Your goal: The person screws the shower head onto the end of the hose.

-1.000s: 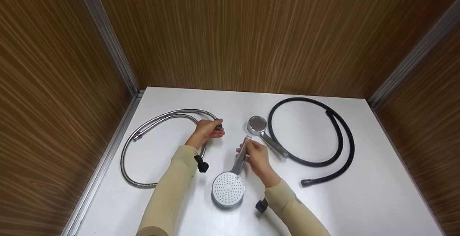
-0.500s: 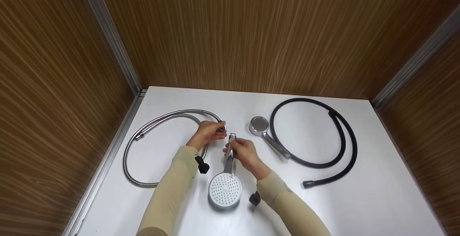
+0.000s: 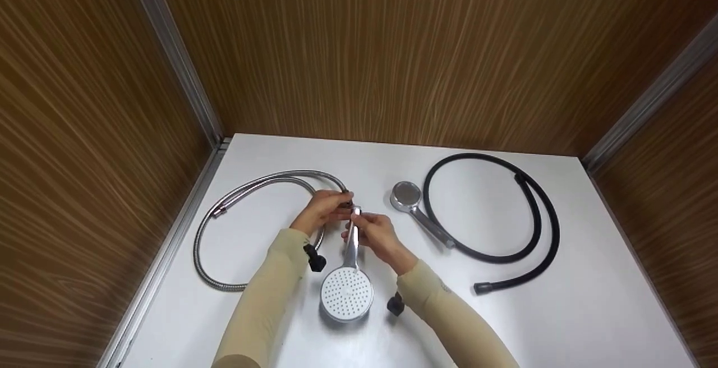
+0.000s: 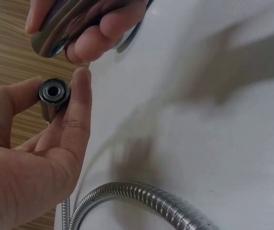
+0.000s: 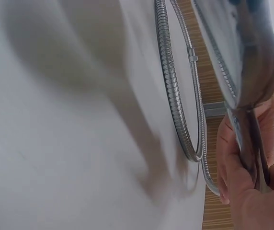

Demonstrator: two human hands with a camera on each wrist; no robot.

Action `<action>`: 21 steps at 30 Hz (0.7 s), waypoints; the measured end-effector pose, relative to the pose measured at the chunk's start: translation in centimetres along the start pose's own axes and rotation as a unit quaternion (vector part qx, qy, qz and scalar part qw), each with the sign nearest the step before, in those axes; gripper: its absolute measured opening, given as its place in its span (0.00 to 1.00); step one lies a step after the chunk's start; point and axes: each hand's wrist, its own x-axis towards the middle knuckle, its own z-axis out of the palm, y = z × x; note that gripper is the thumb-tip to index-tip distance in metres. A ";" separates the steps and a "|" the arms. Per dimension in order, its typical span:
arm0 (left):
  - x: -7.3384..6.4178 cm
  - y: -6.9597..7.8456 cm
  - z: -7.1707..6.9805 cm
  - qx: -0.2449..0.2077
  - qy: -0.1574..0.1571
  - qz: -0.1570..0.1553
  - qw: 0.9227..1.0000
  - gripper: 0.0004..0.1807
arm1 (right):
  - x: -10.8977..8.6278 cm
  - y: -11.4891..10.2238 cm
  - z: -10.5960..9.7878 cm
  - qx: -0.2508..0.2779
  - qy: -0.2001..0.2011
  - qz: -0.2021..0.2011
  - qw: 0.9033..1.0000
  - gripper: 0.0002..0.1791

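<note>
White tabletop [image 3: 589, 312], handle [image 3: 351, 249] (in right grip [image 3: 381, 237])

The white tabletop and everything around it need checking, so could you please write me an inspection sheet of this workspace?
Surface: smooth white tabletop, with shadows of the hands and their work.
Job's things: large chrome shower head with a round white perforated face; silver ribbed metal hose, its held end apart from the handle's end in the left wrist view.
Clutter: smaller chrome shower head with a round grey face; looped black hose.
Hands: left hand pinches the silver hose's end; right hand grips the large shower head's handle.
Cables: nothing seen.
Surroundings: brown wood-grain panels behind and on both sides, grey metal corner strips.
</note>
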 end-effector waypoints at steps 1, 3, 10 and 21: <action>0.0 0.0 0.0 0.005 -0.002 0.001 1.000 0.19 | 0.1 0.0 0.0 -0.002 0.003 0.001 1.000 0.19; -0.1 0.0 0.0 0.015 -0.005 0.001 1.000 0.15 | 0.2 -0.1 0.0 -0.007 0.005 0.005 1.000 0.19; 0.0 0.0 -0.2 0.024 -0.020 -0.004 1.000 0.21 | 0.5 0.0 0.0 -0.004 -0.013 0.013 1.000 0.21; 0.0 -0.1 -0.5 0.040 -0.037 0.003 0.999 0.12 | 1.3 -0.1 0.0 0.009 -0.015 0.014 1.000 0.22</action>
